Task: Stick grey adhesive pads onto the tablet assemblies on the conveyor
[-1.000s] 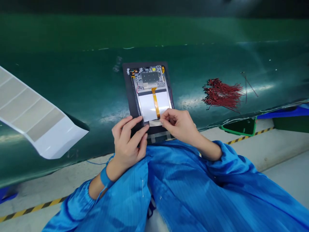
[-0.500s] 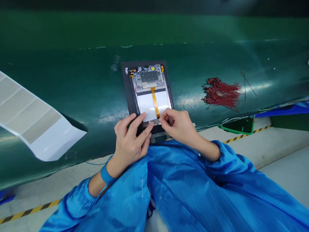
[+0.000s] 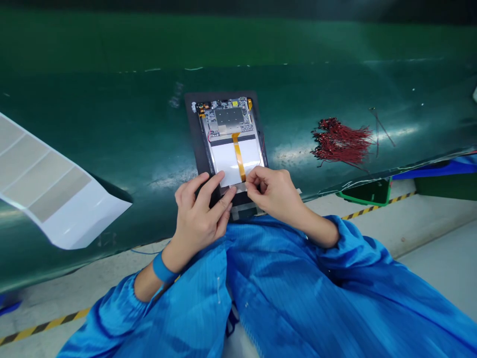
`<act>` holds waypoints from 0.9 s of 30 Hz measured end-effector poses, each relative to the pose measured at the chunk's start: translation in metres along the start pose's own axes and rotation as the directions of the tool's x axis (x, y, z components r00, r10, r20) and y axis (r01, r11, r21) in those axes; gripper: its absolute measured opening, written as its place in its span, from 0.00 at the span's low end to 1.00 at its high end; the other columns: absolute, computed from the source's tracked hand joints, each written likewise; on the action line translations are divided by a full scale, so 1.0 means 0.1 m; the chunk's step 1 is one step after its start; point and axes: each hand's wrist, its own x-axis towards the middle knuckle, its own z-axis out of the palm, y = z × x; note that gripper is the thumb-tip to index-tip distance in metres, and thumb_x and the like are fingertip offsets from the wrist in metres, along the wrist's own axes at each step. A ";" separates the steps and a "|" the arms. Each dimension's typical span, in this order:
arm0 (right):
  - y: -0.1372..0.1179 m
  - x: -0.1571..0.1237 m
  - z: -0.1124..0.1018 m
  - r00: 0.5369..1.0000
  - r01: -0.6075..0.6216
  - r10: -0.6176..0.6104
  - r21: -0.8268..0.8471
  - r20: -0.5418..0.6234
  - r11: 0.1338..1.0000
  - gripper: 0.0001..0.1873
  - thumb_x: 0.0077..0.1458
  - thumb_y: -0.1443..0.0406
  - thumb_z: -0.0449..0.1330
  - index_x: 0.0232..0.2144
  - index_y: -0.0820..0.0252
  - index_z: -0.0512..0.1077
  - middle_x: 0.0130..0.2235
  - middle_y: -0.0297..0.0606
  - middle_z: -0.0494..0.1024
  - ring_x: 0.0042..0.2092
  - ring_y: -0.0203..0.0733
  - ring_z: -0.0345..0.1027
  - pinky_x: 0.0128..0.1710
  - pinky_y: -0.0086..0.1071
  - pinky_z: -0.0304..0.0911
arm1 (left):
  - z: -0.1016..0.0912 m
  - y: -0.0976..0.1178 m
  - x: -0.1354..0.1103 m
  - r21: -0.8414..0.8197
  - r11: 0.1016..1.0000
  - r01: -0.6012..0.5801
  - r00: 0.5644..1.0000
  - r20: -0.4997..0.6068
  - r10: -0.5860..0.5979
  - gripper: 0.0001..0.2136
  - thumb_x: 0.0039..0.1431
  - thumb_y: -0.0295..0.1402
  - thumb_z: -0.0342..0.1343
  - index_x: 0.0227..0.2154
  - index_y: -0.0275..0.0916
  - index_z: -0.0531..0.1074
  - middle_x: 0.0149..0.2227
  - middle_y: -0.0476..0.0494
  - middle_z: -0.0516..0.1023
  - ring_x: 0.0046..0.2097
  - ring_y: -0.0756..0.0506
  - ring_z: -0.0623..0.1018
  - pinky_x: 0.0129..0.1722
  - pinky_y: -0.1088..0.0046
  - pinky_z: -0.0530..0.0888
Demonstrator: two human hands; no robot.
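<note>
An opened tablet (image 3: 225, 161) lies on a dark pad (image 3: 193, 119), its circuit board (image 3: 229, 119) at the far end and a white battery area nearer me. An orange ribbon cable (image 3: 239, 156) runs down over the white part. My left hand (image 3: 201, 206) rests with fingers spread on the tablet's near left corner, its index finger and thumb touching the near edge. At the cable's near end, my right hand (image 3: 274, 194) is closed in a pinch. What sits between its fingertips is hidden. A greyish strip (image 3: 237, 188) shows between the two hands.
To the right lies a bundle of thin red wires (image 3: 343, 141) with dark ends. A white sheet with grey rectangular stickers (image 3: 55, 189) curls up on the left. Below the green table's (image 3: 156, 119) near edge stands a green bin (image 3: 367, 194). A blue band (image 3: 164, 268) circles my left wrist.
Almost nothing differs. The whole view has shifted slightly, and both hands keep their places at the tablet's near edge.
</note>
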 end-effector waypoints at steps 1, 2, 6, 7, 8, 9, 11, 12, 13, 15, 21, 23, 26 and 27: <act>0.00 0.00 0.00 1.000 0.001 -0.001 -0.007 0.001 1.000 0.05 0.60 0.69 0.58 0.30 0.58 0.70 0.25 0.27 0.71 0.25 0.30 0.58 0.33 0.30 0.53 | 0.00 0.00 0.00 0.001 1.000 0.000 1.000 0.002 0.000 0.22 0.64 0.29 0.65 0.61 0.44 0.78 0.68 0.31 0.75 0.67 0.28 0.71 0.62 0.45 0.69; 0.00 0.00 0.01 1.000 0.003 -0.003 -0.013 0.000 1.000 0.05 0.60 0.69 0.58 0.30 0.58 0.70 0.25 0.27 0.71 0.25 0.30 0.58 0.33 0.29 0.53 | 0.00 -0.01 0.00 0.002 1.000 -0.002 1.000 0.002 0.002 0.22 0.64 0.29 0.65 0.61 0.44 0.78 0.67 0.31 0.75 0.67 0.28 0.71 0.61 0.45 0.70; -0.01 0.00 0.02 1.000 -0.001 0.001 -0.038 0.007 0.999 0.06 0.60 0.69 0.58 0.30 0.57 0.69 0.25 0.27 0.71 0.25 0.31 0.59 0.33 0.29 0.53 | 0.00 -0.01 -0.01 0.006 1.000 -0.006 1.000 0.003 0.006 0.22 0.64 0.29 0.65 0.61 0.43 0.78 0.67 0.30 0.75 0.67 0.28 0.71 0.61 0.45 0.70; -0.01 0.00 0.02 1.000 -0.003 0.003 -0.040 0.008 0.999 0.06 0.60 0.69 0.58 0.30 0.57 0.68 0.25 0.27 0.71 0.25 0.31 0.59 0.32 0.29 0.53 | 0.00 -0.01 -0.01 0.007 1.000 -0.006 1.000 0.007 0.006 0.22 0.64 0.29 0.65 0.61 0.43 0.78 0.67 0.30 0.75 0.67 0.28 0.71 0.61 0.45 0.69; -0.01 0.00 0.02 1.000 -0.007 0.008 -0.042 0.009 0.999 0.05 0.59 0.70 0.58 0.30 0.57 0.68 0.25 0.27 0.71 0.25 0.31 0.59 0.32 0.29 0.53 | 0.01 -0.02 -0.01 0.009 1.000 -0.005 1.000 0.010 0.005 0.22 0.64 0.29 0.65 0.61 0.44 0.78 0.67 0.31 0.75 0.67 0.28 0.71 0.61 0.45 0.69; -0.01 0.00 0.03 1.000 -0.012 0.012 -0.047 0.010 0.999 0.05 0.59 0.70 0.58 0.30 0.57 0.68 0.25 0.28 0.71 0.25 0.31 0.59 0.32 0.29 0.53 | 0.01 -0.02 -0.02 0.012 1.000 -0.006 1.000 0.011 0.006 0.23 0.64 0.29 0.65 0.62 0.44 0.77 0.67 0.31 0.75 0.67 0.28 0.71 0.61 0.45 0.69; -0.01 0.01 0.03 1.000 -0.023 0.024 -0.064 0.013 0.998 0.05 0.59 0.69 0.59 0.30 0.57 0.68 0.25 0.28 0.72 0.26 0.32 0.60 0.33 0.29 0.53 | 0.01 -0.02 -0.02 0.020 1.000 -0.011 1.000 0.008 0.010 0.23 0.65 0.29 0.65 0.62 0.44 0.77 0.67 0.31 0.76 0.67 0.28 0.71 0.61 0.45 0.68; -0.02 0.01 0.03 0.999 -0.029 0.030 -0.075 0.016 0.997 0.05 0.60 0.69 0.59 0.30 0.57 0.68 0.25 0.28 0.72 0.26 0.32 0.60 0.33 0.29 0.53 | 0.01 -0.02 -0.02 0.025 1.000 -0.014 1.000 0.006 0.014 0.23 0.65 0.29 0.65 0.62 0.44 0.77 0.67 0.31 0.76 0.66 0.28 0.71 0.61 0.45 0.68; -0.02 0.01 0.04 0.999 -0.033 0.034 -0.085 0.019 0.996 0.06 0.60 0.69 0.59 0.30 0.57 0.68 0.26 0.28 0.72 0.26 0.32 0.60 0.33 0.29 0.54 | 0.01 -0.02 -0.02 0.030 0.999 -0.015 1.000 0.004 0.015 0.23 0.64 0.29 0.65 0.62 0.43 0.77 0.67 0.31 0.76 0.67 0.28 0.71 0.62 0.45 0.68; -0.02 0.01 0.04 0.999 -0.038 0.041 -0.103 0.024 0.994 0.06 0.60 0.69 0.59 0.30 0.57 0.67 0.26 0.28 0.72 0.26 0.33 0.60 0.33 0.30 0.53 | 0.01 -0.01 -0.02 0.033 0.999 -0.011 1.000 -0.001 0.011 0.22 0.64 0.29 0.65 0.61 0.43 0.78 0.67 0.31 0.76 0.67 0.28 0.71 0.62 0.45 0.68; -0.02 0.03 0.06 0.999 -0.024 0.028 -0.163 0.026 0.986 0.08 0.59 0.70 0.58 0.30 0.56 0.64 0.25 0.28 0.70 0.26 0.33 0.60 0.32 0.30 0.51 | 0.02 0.01 0.00 0.035 0.999 -0.001 1.000 -0.018 0.002 0.21 0.64 0.28 0.65 0.59 0.43 0.78 0.66 0.31 0.77 0.66 0.29 0.72 0.62 0.45 0.68; -0.02 0.03 0.06 0.999 -0.023 0.030 -0.195 0.032 0.981 0.08 0.59 0.70 0.58 0.30 0.56 0.63 0.25 0.28 0.70 0.26 0.33 0.60 0.32 0.30 0.50 | 0.02 0.01 0.01 0.044 0.999 -0.003 1.000 -0.017 0.004 0.20 0.64 0.29 0.65 0.59 0.43 0.78 0.66 0.32 0.77 0.66 0.29 0.72 0.62 0.45 0.68; -0.02 0.03 0.06 0.998 -0.030 0.043 -0.247 0.045 0.969 0.07 0.60 0.70 0.58 0.31 0.56 0.64 0.26 0.29 0.71 0.27 0.34 0.60 0.33 0.31 0.50 | 0.02 0.01 0.00 0.060 0.998 -0.003 1.000 -0.022 0.004 0.20 0.64 0.29 0.66 0.58 0.43 0.79 0.66 0.32 0.77 0.66 0.29 0.72 0.62 0.46 0.68; -0.02 0.03 0.07 0.998 -0.031 0.045 -0.262 0.048 0.964 0.06 0.60 0.70 0.58 0.32 0.56 0.65 0.26 0.29 0.71 0.27 0.35 0.61 0.33 0.31 0.50 | 0.02 0.01 0.00 0.065 0.998 0.000 1.000 -0.024 0.001 0.20 0.64 0.29 0.66 0.58 0.43 0.79 0.66 0.33 0.77 0.66 0.29 0.73 0.62 0.46 0.68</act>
